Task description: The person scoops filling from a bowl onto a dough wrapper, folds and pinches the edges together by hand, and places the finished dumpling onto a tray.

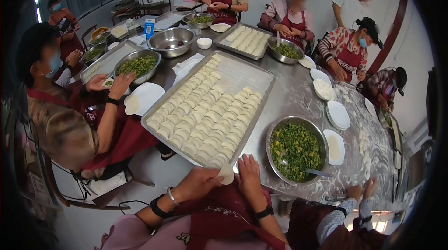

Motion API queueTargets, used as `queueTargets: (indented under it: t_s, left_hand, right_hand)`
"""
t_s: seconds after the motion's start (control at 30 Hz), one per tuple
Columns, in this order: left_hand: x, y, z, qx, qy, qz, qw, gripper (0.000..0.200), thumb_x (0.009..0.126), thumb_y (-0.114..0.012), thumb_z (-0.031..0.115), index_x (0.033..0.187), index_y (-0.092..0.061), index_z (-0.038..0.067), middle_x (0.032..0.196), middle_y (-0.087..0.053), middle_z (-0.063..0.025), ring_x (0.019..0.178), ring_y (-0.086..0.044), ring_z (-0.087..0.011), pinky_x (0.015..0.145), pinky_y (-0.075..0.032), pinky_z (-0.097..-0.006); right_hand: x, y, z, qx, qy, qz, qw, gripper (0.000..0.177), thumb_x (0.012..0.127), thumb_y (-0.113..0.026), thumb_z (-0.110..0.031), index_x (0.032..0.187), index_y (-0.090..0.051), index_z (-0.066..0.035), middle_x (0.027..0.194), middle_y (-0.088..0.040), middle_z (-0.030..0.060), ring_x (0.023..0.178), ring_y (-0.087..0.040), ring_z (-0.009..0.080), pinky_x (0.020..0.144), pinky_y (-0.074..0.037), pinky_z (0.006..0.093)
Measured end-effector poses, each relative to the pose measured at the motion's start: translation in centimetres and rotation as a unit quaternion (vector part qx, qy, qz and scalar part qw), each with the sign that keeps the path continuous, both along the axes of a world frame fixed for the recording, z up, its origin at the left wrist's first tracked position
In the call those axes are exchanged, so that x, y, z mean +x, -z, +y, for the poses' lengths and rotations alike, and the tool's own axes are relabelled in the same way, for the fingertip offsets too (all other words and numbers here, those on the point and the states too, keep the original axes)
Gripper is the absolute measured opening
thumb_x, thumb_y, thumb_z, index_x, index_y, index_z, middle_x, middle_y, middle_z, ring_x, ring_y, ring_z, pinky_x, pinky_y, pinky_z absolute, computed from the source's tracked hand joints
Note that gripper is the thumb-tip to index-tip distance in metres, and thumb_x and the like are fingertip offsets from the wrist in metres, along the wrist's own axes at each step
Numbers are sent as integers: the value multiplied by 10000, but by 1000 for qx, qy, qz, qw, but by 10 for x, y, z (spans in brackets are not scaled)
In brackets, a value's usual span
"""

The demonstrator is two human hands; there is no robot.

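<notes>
— Hands first: left, in what state?
— Left hand (pixel 201 183), metal bangle and black band at wrist: grasping one round dumpling wrapper (pixel 227 174), pinched between thumb and fingers.
— Location of same?
— Over the near end of a large metal tray (pixel 254 78), just beside the right hand (pixel 250 176); contact with tray, cannot tell.
— Right, in what state?
— Released, palm down, fingers extended at the near edge of the steel desk (pixel 298 103). Black band at wrist.
— Contents of tray?
— Folded dumplings (pixel 200 114), pale, in long close-set rows; bare metal towards the far right corner.
— To the right?
— One steel mixing bowl (pixel 323 143), with chopped green filling (pixel 295 149), yellow bits throughout, and a utensil (pixel 319 173), handle across the rim. Just beside: one white plate (pixel 341 146), bearing a loose wrapper (pixel 333 147).
— To the left?
— Co-worker's hand (pixel 97 83), with a filled wrapper (pixel 108 82), near a second steel bowl (pixel 151 76) of chopped greens.
</notes>
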State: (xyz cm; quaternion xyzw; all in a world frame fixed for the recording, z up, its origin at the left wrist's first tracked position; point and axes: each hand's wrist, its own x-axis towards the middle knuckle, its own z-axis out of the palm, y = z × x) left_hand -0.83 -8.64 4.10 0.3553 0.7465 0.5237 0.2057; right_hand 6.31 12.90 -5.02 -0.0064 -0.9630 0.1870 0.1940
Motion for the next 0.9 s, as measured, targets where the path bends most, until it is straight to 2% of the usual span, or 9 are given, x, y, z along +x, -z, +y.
queueTargets:
  t_s: [0.1, 0.2, 0.3, 0.4, 0.53, 0.6, 0.7, 0.8, 0.9]
  left_hand:
    - [1, -19, 5, -34, -10, 50, 998, 211, 972, -625, 148, 1105, -674, -8, 904, -699, -185, 767, -683, -255, 712, -529, -337]
    - [1, -20, 13, 72, 11, -184, 980, 287, 1002, -592, 144, 1206, -639, -52, 1045, -722, -156, 895, -711, -221, 836, -561, -335]
    - [4, 2, 23, 207, 74, -450, 865, 321, 1021, -560, 134, 1240, -598, -97, 1177, -679, -141, 1051, -680, -221, 958, -551, -359]
    - [9, 7, 37, 258, 113, -519, 807, 347, 1019, -561, 133, 1269, -565, -107, 1213, -660, -143, 1118, -650, -229, 995, -537, -371]
    - [14, 8, 50, 232, 125, -519, 813, 376, 1017, -565, 141, 1318, -536, -82, 1212, -656, -113, 1104, -643, -186, 957, -539, -324]
    - [13, 16, 53, 180, 104, -498, 842, 388, 1015, -568, 142, 1336, -525, -71, 1198, -658, -104, 1077, -647, -169, 935, -538, -305]
    - [12, 17, 54, 166, 117, -510, 836, 400, 1012, -575, 126, 1356, -501, -63, 1268, -631, -138, 1125, -640, -226, 999, -535, -407]
    - [10, 31, 51, 135, 119, -500, 847, 395, 1010, -579, 127, 1351, -504, -58, 1250, -641, -137, 1123, -644, -220, 996, -536, -389]
    - [15, 26, 51, 188, 115, -525, 822, 369, 1014, -562, 135, 1329, -535, -57, 1228, -647, -119, 1099, -649, -189, 953, -544, -335]
  right_hand:
    - [16, -3, 2, -91, -2, 2, 996, 479, 802, -731, -56, 1265, -614, -17, 1388, -558, 218, 1365, -441, 422, 1144, -346, 482]
    - [42, -6, 4, -253, 43, 38, 966, 382, 849, -698, -37, 1225, -647, 8, 1276, -646, 208, 1231, -587, 372, 1045, -460, 415]
    - [69, -31, 5, -443, 94, 1, 891, 301, 952, -628, -37, 1240, -632, 52, 1131, -721, 178, 1009, -711, 244, 906, -544, 313]
    - [92, -39, 8, -552, 99, 11, 828, 268, 995, -577, -38, 1227, -622, 89, 1103, -721, 187, 967, -717, 232, 899, -550, 311]
    - [114, -14, 21, -637, 151, 45, 754, 254, 1009, -557, -50, 1198, -628, 103, 1043, -728, 197, 911, -726, 231, 844, -578, 312]
    - [121, -18, 29, -638, 187, 69, 743, 228, 1013, -562, -76, 1153, -647, 84, 1006, -729, 189, 830, -722, 219, 783, -593, 317]
    - [129, -18, 40, -634, 246, 95, 727, 215, 1018, -575, -124, 1110, -662, 50, 955, -728, 151, 765, -704, 196, 728, -591, 312]
    - [133, -20, 47, -637, 279, 113, 710, 193, 1014, -580, -119, 1089, -663, 38, 924, -723, 132, 732, -691, 182, 699, -584, 302]
    - [134, -20, 50, -648, 283, 129, 695, 186, 1010, -583, -114, 1081, -658, 41, 919, -723, 131, 724, -690, 178, 689, -581, 292]
